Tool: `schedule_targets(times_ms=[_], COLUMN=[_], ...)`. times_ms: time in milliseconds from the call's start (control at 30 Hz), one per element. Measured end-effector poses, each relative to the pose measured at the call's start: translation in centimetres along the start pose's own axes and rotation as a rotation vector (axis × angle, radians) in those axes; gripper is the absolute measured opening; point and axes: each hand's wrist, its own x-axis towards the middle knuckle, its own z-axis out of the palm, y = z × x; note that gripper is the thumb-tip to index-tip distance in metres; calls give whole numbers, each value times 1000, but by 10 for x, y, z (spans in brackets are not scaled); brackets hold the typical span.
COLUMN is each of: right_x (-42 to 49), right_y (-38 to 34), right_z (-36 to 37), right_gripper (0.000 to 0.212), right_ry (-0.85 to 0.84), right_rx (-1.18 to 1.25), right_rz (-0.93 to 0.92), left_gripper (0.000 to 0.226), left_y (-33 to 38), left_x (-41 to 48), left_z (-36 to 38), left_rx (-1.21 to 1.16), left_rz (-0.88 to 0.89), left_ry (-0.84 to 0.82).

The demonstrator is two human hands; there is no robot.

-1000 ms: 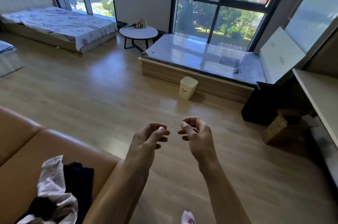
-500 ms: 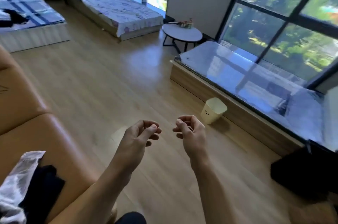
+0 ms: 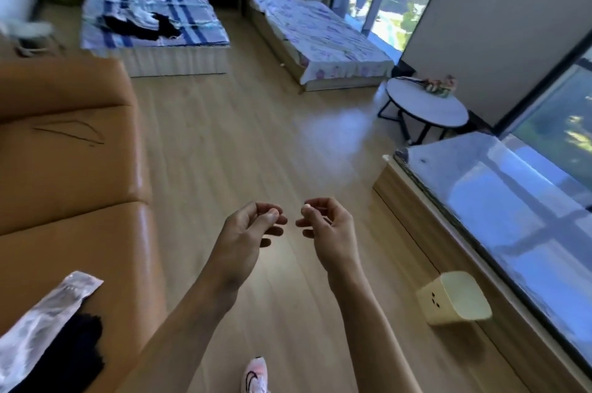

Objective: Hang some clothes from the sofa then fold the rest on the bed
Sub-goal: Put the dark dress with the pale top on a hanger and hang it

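I've turned to the bed (image 3: 198, 11) with clothes (image 3: 134, 28), so folding looks next. Left hand (image 3: 245, 234) and right hand (image 3: 331, 227) hold nothing, fingers (image 3: 275, 219) loosely curled.

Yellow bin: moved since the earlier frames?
No. The yellow bin still stands beside the wooden platform; only the view swung left.
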Motion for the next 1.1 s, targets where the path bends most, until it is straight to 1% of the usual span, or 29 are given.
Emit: schedule_targets(times_ms=[167,400,533,600,667,767,833,933,1067,1100], right_x=[89,184,226,242,252,253,246,220,179,169], right_y=[-24,-37,-47,-58,-65,-71,-70,-63,-41,-34], right_z=[60,191,273,315,353,409,446,494,552,567], right_gripper=[3,8,5,6,6,5,8,5,5,6], right_ry=[-186,-558,-799,-951,-1077,-1237,-1340,-1526,-1701,-1735], right_rx=[34,-14,-91,-148,-196,-221,-245,-319,-409,-443], right_rz=[-18,-25,-90,-128,-157,-166,-163,-151,-142,-142], left_gripper=[20,18,19,18,16,16,19,17,18,13], left_y=[19,18,16,17,20,18,11,-8,-48,-62], left_x=[70,156,191,203,209,209,204,191,177,174], left_z=[-34,-110,-155,-179,-199,-225,-242,-268,-315,-331], left_rx=[-58,-135,-200,-267,-321,-384,-436,-553,-737,-784], left_rz=[2,-21,-14,-11,-14,-38,-62,-84,-118,-133], left_ry=[178,506,724,889,1046,1227,1334,1504,1649,1688])
